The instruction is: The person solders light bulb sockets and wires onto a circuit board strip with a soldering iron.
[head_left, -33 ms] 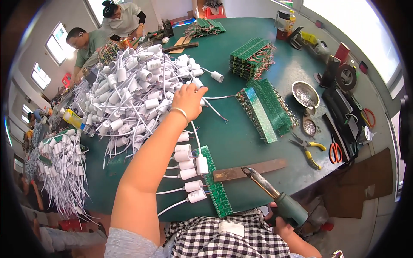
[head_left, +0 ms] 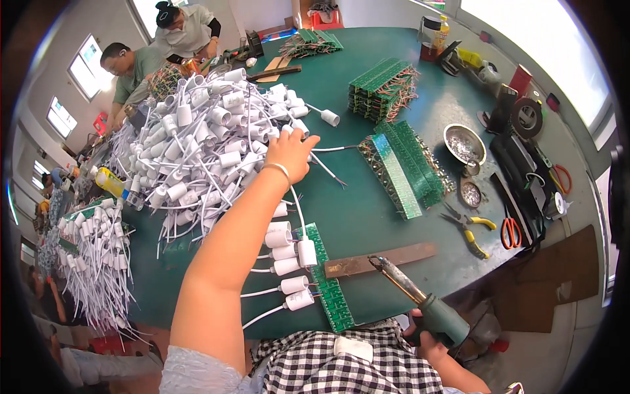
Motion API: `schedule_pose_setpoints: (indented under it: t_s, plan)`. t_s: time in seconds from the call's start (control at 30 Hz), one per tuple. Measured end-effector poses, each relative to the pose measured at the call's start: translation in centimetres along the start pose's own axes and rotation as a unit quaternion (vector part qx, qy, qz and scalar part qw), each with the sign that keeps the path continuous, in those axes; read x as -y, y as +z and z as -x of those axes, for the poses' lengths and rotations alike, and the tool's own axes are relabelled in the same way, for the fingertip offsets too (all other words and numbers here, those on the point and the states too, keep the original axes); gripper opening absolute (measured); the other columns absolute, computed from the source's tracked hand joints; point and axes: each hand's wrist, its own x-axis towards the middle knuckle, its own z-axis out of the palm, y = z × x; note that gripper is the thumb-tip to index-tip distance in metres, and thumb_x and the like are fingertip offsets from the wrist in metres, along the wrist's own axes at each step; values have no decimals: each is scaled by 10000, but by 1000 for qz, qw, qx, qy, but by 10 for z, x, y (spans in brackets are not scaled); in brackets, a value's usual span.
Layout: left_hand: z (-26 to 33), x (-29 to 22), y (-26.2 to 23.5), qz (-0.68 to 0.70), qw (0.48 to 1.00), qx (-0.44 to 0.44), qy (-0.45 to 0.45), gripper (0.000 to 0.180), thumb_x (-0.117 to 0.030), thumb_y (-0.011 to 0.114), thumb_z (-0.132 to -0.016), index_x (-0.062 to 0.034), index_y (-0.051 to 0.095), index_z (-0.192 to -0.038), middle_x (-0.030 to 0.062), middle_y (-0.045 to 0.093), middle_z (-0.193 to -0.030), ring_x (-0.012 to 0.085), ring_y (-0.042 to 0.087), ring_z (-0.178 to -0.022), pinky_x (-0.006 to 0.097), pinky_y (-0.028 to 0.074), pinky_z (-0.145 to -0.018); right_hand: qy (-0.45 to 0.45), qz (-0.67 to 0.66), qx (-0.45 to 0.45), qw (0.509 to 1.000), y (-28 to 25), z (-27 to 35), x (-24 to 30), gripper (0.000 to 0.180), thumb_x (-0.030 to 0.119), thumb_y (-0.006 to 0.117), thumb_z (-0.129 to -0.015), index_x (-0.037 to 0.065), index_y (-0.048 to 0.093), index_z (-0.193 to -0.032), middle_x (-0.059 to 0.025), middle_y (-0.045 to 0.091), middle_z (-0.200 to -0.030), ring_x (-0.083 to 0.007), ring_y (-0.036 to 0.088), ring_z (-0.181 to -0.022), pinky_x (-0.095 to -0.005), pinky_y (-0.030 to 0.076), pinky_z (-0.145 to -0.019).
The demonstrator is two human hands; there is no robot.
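While the left hand [head_left: 291, 152] is reaching far across the green table [head_left: 367, 217], its fingers are curling down into the edge of the big heap of white lamp sockets [head_left: 210, 141] with trailing wires, though whether they are closing on one socket I cannot tell. The right hand [head_left: 430, 338] is gripping the dark handle of a soldering iron [head_left: 410, 292] near the table's front edge, its tip pointing up-left just beside a rusty metal bar [head_left: 380, 259] and the green circuit board strip [head_left: 328, 282] with several sockets lying against it.
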Motion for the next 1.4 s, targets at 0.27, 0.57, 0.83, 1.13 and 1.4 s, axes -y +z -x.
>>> schedule_pose_setpoints:
  t_s: [0.27, 0.57, 0.83, 1.13, 1.4]
  plan:
    - [-23, -12, -10, -47, 994, 99, 30, 257, -102, 591, -809, -171, 622, -1055, 37, 567, -1085, 264, 518, -1091, 411, 484, -845, -27, 69, -17, 997, -2, 1, -1, 400, 168, 577, -824, -47, 549, -1161, -130, 618, -875, -177, 565, -623, -297, 463, -599]
    - [82, 101, -123, -34, 950, -219, 218, 215, -24, 590, -735, -70, 564, -944, 64, 569, -1049, 280, 550, -1062, 368, 475, -921, -13, 12, 2, 1000, 6, -6, 3, 424, 229, 569, -876, -35, 507, -1202, -119, 595, -856, -163, 542, -644, -279, 435, -595]
    - [209, 165, -99, -160, 927, 60, 334, 106, -101, 587, -726, -122, 582, -829, 28, 584, -1173, 245, 498, -1227, 416, 376, -1070, 47, -4, 11, 999, 6, -2, 1, 482, 337, 605, -888, -7, 484, -1203, -96, 572, -714, -144, 475, -643, -273, 373, -597]
    - [227, 101, -55, 117, 989, -85, 42, 496, -193, 751, -694, -105, 544, -1136, 103, 514, -1173, 320, 492, -1099, 427, 392, -958, 10, 30, 35, 999, 3, -8, -7, 547, 374, 564, -872, -16, 488, -1247, -95, 620, -724, -118, 499, -539, -244, 398, -501]
    - [222, 71, -35, 71, 995, -75, -7, 438, -148, 770, -699, -148, 588, -1097, 54, 471, -1139, 272, 462, -1075, 396, 390, -923, 11, 62, 52, 997, 9, -4, 4, 566, 404, 550, -878, -30, 484, -1234, -94, 619, -745, -122, 513, -577, -248, 409, -547]
